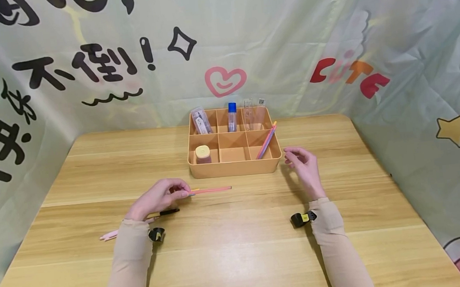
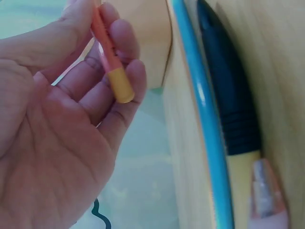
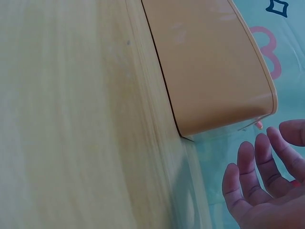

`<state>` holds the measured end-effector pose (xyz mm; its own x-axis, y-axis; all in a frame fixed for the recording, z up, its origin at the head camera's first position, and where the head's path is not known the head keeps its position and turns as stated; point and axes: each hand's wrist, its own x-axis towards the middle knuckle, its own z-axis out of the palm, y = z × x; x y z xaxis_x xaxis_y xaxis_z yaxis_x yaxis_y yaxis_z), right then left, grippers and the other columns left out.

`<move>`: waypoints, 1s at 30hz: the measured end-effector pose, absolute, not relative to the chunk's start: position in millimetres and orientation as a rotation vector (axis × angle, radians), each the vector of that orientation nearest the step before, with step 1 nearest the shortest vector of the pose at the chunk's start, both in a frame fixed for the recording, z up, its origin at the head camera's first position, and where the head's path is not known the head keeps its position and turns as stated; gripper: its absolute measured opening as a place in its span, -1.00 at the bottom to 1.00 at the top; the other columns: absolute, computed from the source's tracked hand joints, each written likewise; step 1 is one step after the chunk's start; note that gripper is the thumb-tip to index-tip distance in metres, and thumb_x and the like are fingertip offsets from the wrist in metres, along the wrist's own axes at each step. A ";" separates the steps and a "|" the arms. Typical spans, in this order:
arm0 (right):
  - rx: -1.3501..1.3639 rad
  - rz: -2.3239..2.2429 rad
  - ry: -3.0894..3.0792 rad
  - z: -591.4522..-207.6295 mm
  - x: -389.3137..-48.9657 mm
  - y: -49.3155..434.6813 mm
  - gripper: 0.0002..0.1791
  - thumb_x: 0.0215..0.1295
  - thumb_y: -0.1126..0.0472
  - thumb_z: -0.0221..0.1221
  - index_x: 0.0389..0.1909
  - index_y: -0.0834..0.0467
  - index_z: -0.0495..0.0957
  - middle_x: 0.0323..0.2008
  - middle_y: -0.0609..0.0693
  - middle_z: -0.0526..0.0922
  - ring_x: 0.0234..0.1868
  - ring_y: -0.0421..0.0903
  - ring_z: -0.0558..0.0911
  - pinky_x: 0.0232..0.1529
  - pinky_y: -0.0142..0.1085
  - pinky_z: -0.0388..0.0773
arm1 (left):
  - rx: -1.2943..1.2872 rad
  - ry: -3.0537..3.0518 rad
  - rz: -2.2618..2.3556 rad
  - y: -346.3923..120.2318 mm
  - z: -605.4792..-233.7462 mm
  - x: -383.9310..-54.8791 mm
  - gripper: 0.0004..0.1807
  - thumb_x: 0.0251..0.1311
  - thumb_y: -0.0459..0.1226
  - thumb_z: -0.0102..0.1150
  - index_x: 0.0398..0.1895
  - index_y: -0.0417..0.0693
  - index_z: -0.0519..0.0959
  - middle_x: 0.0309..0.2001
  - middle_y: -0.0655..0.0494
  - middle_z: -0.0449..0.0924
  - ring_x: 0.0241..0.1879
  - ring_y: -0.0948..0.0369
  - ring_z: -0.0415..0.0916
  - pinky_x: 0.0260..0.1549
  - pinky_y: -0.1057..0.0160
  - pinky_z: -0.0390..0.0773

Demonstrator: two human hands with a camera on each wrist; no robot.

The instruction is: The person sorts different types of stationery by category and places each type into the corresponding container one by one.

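My left hand (image 1: 160, 199) pinches a coral pencil (image 1: 215, 189) with a yellow end between thumb and fingers, low over the table left of centre. Just below that hand in the left wrist view lie a blue pencil (image 2: 202, 95), a pen with a black grip and yellow barrel (image 2: 231, 95), and a pink pen tip (image 2: 267, 200). At the front right corner of a tan divided organizer (image 1: 235, 168), my right hand (image 1: 305, 169) hovers with loosely bent fingers, holding nothing. Pink and purple pencils (image 1: 266, 143) lean in the organizer's front right compartment.
The organizer also holds a clear packet (image 1: 201, 120), a blue-capped tube (image 1: 232, 118), clear containers (image 1: 249, 114) and a cream-lidded jar (image 1: 203, 154). Pale pink pens (image 1: 109, 235) lie partly under the left forearm. A printed cloth (image 1: 278, 43) hangs behind the wooden table (image 1: 239, 252).
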<state>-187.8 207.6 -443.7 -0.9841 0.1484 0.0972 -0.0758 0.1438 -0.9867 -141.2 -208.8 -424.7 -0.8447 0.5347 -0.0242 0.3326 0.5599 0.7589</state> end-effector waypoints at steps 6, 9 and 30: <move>-0.075 1.951 -2.249 -444.1 -187.8 207.6 -0.69 0.45 0.27 0.14 0.06 0.40 0.58 -0.33 -0.15 0.66 -0.31 -0.23 0.64 -0.22 -0.36 0.63 | 0.693 2.643 1.200 -208.2 -419.6 -140.3 -0.82 0.43 -0.25 0.13 -0.15 -0.14 0.67 -0.22 -0.04 0.70 -0.26 0.18 0.52 -0.23 0.37 0.51; -0.074 1.956 -2.248 -444.1 -187.4 207.7 -0.69 0.45 0.27 0.14 0.07 0.39 0.59 -0.32 -0.14 0.66 -0.31 -0.23 0.64 -0.22 -0.35 0.63 | 0.631 2.681 1.267 -208.4 -416.6 -139.2 -0.78 0.45 -0.24 0.11 -0.10 -0.20 0.67 -0.21 -0.10 0.70 -0.26 0.05 0.53 -0.26 0.36 0.53; -0.073 1.919 -2.274 -444.4 -185.8 207.4 -0.69 0.46 0.26 0.12 0.06 0.38 0.58 -0.33 -0.19 0.63 -0.28 -0.18 0.64 -0.20 -0.34 0.63 | 0.178 2.495 2.469 -204.0 -403.1 -137.6 -0.86 0.27 -0.32 0.33 -0.18 -0.21 0.74 -0.44 0.31 0.73 -0.38 0.35 0.63 -0.35 0.49 0.58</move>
